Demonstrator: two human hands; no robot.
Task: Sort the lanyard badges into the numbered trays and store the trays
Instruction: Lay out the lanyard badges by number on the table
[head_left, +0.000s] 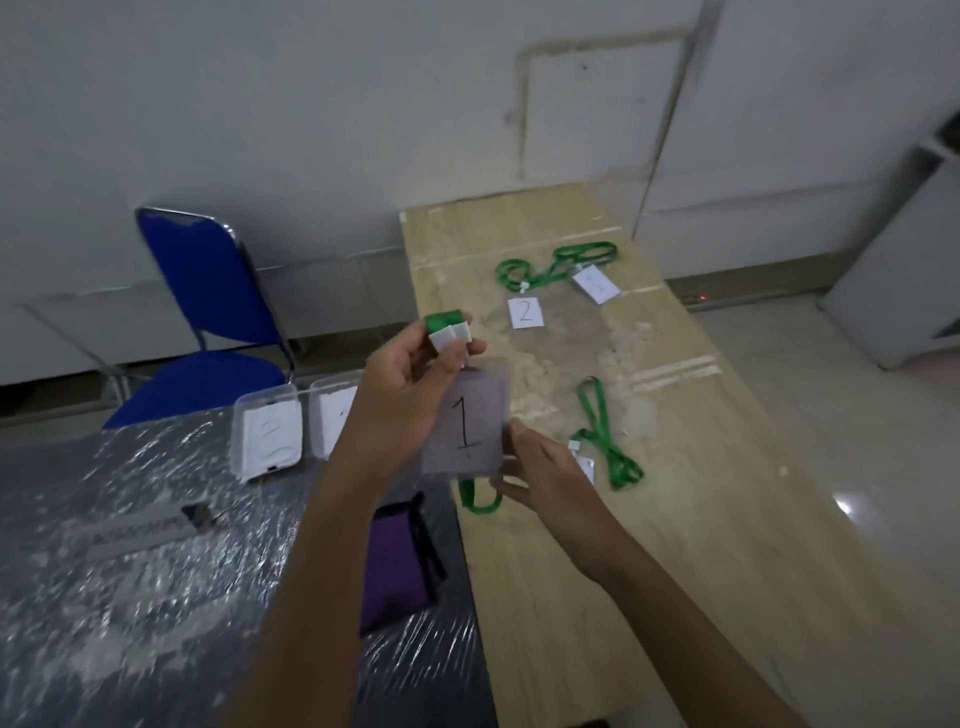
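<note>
A badge marked "1" (466, 423) hangs in the air between my hands. My left hand (410, 395) pinches its white clip and green lanyard at the top. My right hand (540, 470) holds the badge's lower right edge, with a loop of the lanyard (478, 496) dangling below. On the wooden table lie a badge marked "2" (525, 312), another badge (596, 283) with a green lanyard (558, 262), and a third green lanyard (605, 434) whose badge is mostly hidden behind my right hand. Two clear trays (267, 434) with paper labels stand on the plastic-wrapped table at left.
A blue folding chair (208, 296) stands behind the trays. A purple pouch (397, 564) lies on the wrapped table (130, 571) near its right edge. A white cabinet (904, 270) is at the far right. The wooden table (675, 519) runs away toward the wall.
</note>
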